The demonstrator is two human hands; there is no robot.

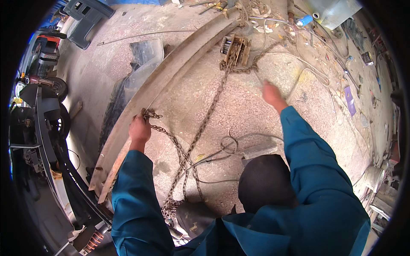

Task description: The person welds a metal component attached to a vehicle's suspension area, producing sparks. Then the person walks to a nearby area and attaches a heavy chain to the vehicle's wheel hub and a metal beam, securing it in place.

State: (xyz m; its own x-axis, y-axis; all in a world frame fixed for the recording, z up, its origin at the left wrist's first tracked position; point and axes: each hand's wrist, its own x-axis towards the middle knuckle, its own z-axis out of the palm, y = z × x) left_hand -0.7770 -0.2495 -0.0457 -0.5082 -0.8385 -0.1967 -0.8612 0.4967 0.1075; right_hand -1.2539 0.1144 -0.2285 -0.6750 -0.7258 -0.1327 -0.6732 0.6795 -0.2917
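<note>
My left hand (pixel 139 130) is closed around a bunch of rusty chain (pixel 150 114) beside a long steel beam (pixel 168 70). A thin rod or wire sticks up past these fingers. Loops of the chain hang down and cross on the floor, ending in a pile (pixel 171 208) by my knee. My right hand (pixel 273 96) is out over the floor, closed on a thin grey rod (pixel 258 77), somewhat blurred. Ahead, between the hands, lies a rusty chain hoist (pixel 236 50); one chain (pixel 209 114) runs from it back toward me.
A black vehicle frame (pixel 40 123) with wheels stands at the left. Dark plastic sheeting (pixel 124 91) lies past the beam, near a grey plastic chair (pixel 85 21). A cable (pixel 230 147) curls before my knees. Rope (pixel 316 72), a blue can (pixel 304 20) and scrap lie right.
</note>
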